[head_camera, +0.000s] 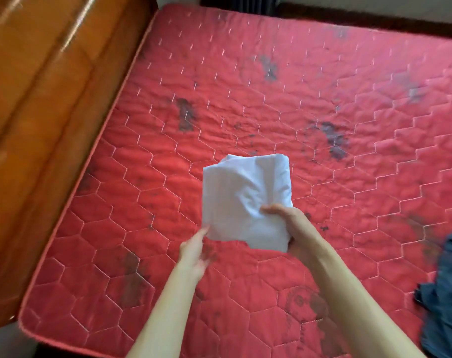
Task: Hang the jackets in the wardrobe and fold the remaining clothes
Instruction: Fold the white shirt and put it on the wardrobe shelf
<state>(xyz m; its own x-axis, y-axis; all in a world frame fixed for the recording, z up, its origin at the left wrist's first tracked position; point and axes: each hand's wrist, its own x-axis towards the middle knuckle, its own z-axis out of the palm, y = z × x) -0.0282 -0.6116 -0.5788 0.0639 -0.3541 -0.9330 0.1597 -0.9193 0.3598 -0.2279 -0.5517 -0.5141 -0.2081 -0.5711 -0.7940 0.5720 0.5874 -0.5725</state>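
Note:
A folded white garment (243, 195) hangs in the air above the red quilted mattress (323, 112), near the middle of the view. My right hand (289, 223) grips its lower right corner, thumb on top. My left hand (194, 251) is just below the garment's lower left corner with fingers spread and blurred; its fingertips are at the cloth's edge and it does not grip it. A crumpled dark blue garment (447, 293) lies at the mattress's right edge, partly cut off by the frame.
A glossy brown wooden bed board (39, 112) runs along the left side of the mattress. Dark stains mark the mattress. A dark gap and a pale wall lie beyond its far edge.

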